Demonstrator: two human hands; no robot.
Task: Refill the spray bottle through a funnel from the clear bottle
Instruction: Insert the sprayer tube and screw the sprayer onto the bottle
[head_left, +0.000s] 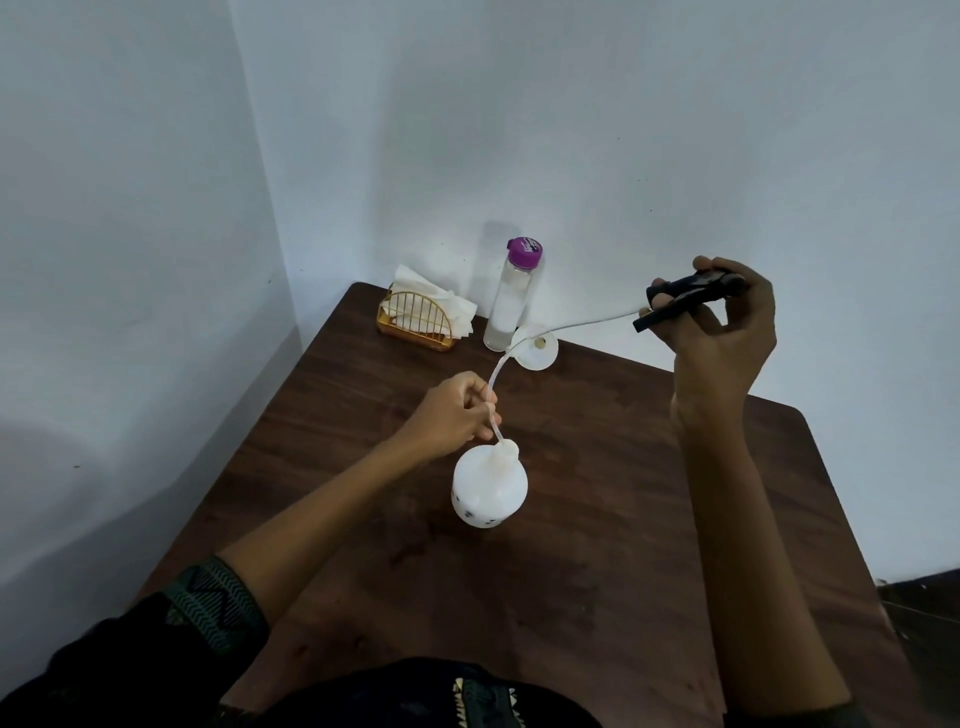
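Where the dark patterned sleeve (218, 603) ends near the front of the brown table (597, 571), the bare left forearm reaches forward to the white spray bottle (488, 488). The bottle stands upright near the middle of the table, and its neck is uncapped. Just behind it, the left hand (454, 413) has its fingers curled and pinches a thin clear tube (496, 371) a little above the neck. The tube's lower end meets the bottle's mouth, but I cannot tell how far it goes in.

From the pinch the tube arcs up and to the right to the black spray head (685, 296). The right hand (727, 332) grips the spray head with thumb and curled fingers, raised well above the table's right side.

Farther back, a white funnel (537, 347) sits on the table with the tube passing in front of it. It is just beside the base of the clear bottle (509, 301), which stands upright with its purple cap on, close to the wall. To the left of the clear bottle, in the table's far corner, a gold wire holder (421, 322) carries white napkins.
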